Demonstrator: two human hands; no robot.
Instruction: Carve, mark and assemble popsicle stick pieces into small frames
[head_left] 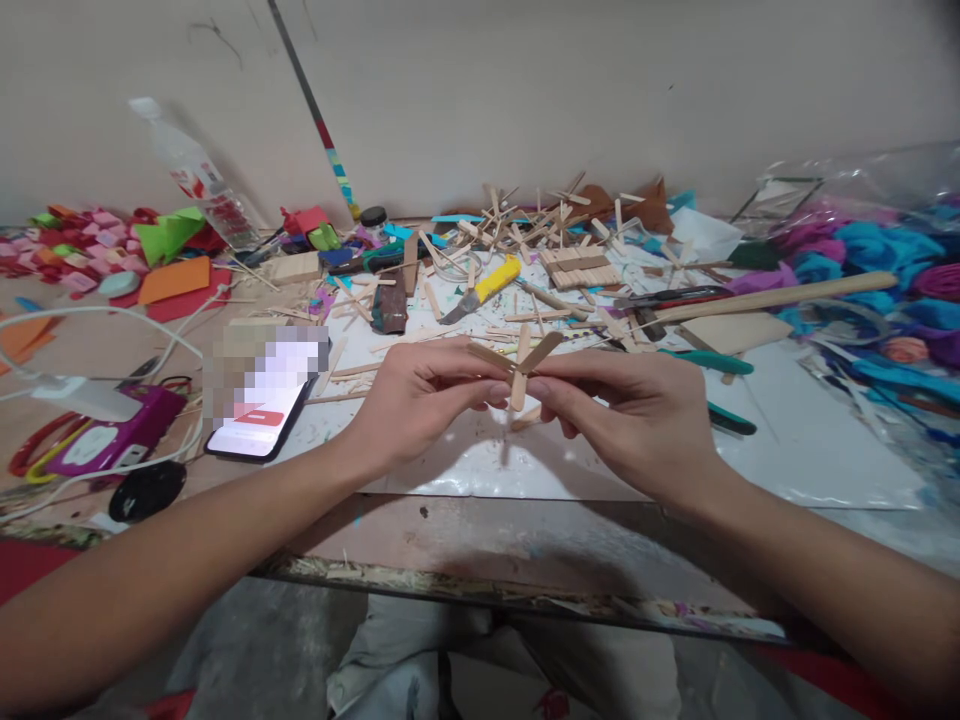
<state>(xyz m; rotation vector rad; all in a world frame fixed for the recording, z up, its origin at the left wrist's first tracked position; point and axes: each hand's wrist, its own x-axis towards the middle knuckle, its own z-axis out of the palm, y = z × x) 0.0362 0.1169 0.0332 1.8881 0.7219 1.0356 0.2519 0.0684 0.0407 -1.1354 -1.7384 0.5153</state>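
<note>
My left hand [420, 395] and my right hand [622, 410] meet above the white sheet [810, 440] on the table. Together they pinch a small star of crossed wooden craft sticks [521, 365], left fingers on its left side, right fingers on its right side. Both hands are closed on it. More stick stars and loose craft sticks [525, 225] lie scattered behind, and a flat panel of glued sticks [581, 268] rests among them.
A phone [262, 405] lies left of my left hand. A yellow utility knife [484, 288], green-handled pliers [709, 362], a long wooden stick [772, 297], a plastic bottle [199, 180], coloured foam pieces [90, 250], paper flowers [885, 270] and white cables [90, 395] crowd the table.
</note>
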